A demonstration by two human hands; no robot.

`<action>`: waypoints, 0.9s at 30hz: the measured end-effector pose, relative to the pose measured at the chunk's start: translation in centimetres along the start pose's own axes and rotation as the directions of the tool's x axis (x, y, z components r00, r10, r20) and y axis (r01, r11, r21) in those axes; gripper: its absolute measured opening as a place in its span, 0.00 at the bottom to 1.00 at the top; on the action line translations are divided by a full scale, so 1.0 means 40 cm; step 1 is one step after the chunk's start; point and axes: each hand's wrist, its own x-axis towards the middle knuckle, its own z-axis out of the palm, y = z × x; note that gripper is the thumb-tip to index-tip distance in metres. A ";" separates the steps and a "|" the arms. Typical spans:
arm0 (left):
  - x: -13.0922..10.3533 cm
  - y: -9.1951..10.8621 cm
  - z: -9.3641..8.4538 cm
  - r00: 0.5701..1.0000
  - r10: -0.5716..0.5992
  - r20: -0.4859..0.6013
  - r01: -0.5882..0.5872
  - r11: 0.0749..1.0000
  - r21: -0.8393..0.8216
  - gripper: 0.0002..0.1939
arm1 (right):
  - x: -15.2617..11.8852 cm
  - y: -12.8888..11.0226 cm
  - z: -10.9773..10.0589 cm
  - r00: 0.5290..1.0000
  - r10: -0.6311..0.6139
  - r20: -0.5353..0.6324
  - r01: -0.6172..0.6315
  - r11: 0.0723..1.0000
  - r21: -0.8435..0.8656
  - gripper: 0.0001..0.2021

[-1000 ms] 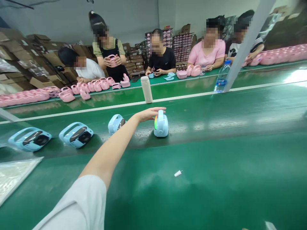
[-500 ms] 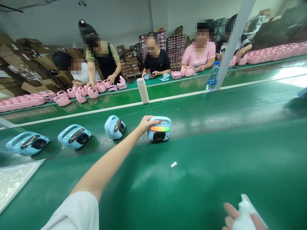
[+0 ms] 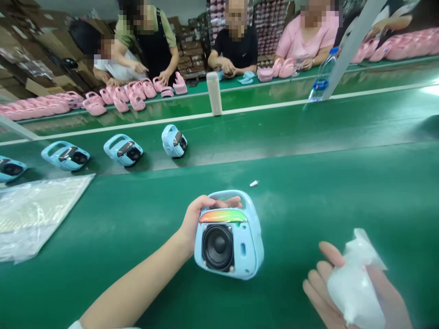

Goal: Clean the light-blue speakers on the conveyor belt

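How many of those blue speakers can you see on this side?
5: one held by the handle in the left hand, blue speaker; four lying on the belt at, the last cut off by the picture's edge.

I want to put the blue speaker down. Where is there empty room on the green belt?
Bare belt lies right of the small white cap, and between the held speaker and plastic sheet. The far pink row is crowded.
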 end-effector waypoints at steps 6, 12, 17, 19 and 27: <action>-0.149 -0.157 0.004 0.953 -0.284 -0.106 0.228 0.903 -0.365 0.09 | -0.043 0.015 0.099 0.973 -0.215 -0.082 0.193 0.957 -0.217 0.14; -0.231 -0.245 0.023 0.975 -0.222 -0.032 0.201 0.928 -0.313 0.09 | -0.061 0.063 0.137 0.969 -0.220 -0.113 0.216 0.975 -0.046 0.15; -0.239 -0.237 0.021 0.998 0.022 0.056 -0.014 0.991 -0.131 0.11 | -0.087 0.072 0.145 0.966 -0.225 -0.124 0.226 0.974 -0.006 0.17; -0.234 -0.232 0.015 0.988 0.114 0.101 -0.105 0.990 -0.093 0.11 | -0.091 0.065 0.146 0.963 -0.241 -0.118 0.237 0.970 -0.049 0.16; -0.202 -0.187 0.001 0.915 0.306 0.262 -0.287 0.951 -0.112 0.14 | -0.143 0.030 0.116 0.853 -0.487 -0.190 0.365 0.815 -0.450 0.16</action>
